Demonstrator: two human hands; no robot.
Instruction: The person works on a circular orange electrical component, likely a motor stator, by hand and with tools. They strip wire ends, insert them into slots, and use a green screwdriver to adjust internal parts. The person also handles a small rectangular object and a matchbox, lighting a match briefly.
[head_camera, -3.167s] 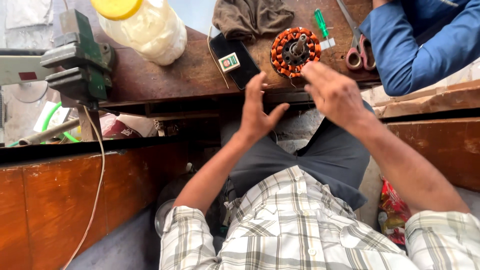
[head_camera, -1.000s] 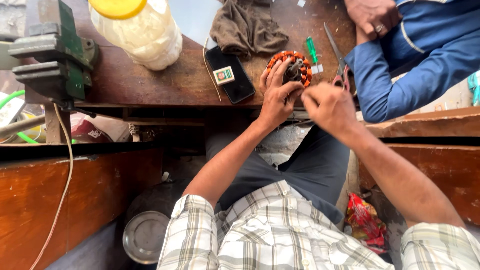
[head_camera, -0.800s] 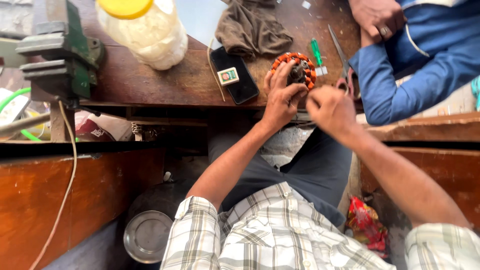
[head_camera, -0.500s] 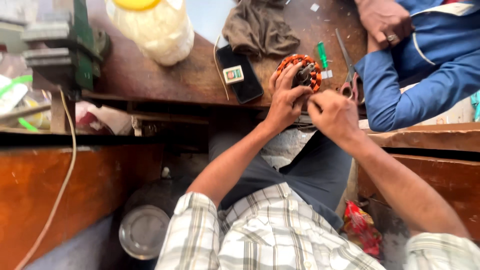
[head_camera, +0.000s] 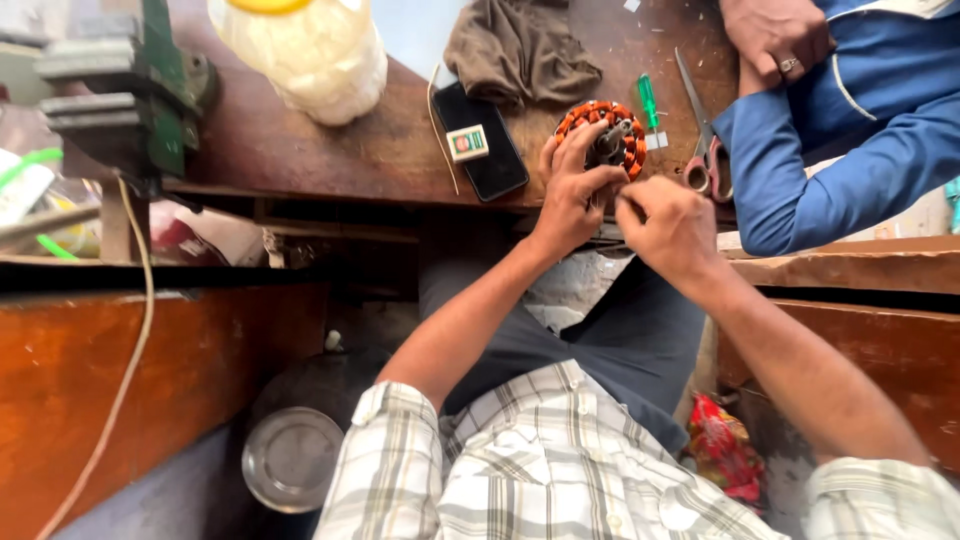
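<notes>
A round motor stator with orange copper windings (head_camera: 600, 120) lies near the front edge of the dark wooden workbench (head_camera: 330, 150). My left hand (head_camera: 575, 190) grips its near side, fingers curled over the rim. My right hand (head_camera: 670, 225) is closed just to the right of it, fingertips pinched beside the stator; what they pinch is too small to tell.
A black phone (head_camera: 485, 145) with a small box on it lies left of the stator. Scissors (head_camera: 700, 150) and a green screwdriver (head_camera: 648, 100) lie to its right. Another person's blue sleeve (head_camera: 830, 150) rests there. A plastic jar (head_camera: 305, 50), brown cloth (head_camera: 520, 45) and green vise (head_camera: 130, 90) sit further back.
Both hands came down from hovering apart onto the stator. My left hand took hold of it and my right hand closed beside it. The view drifted slightly.
</notes>
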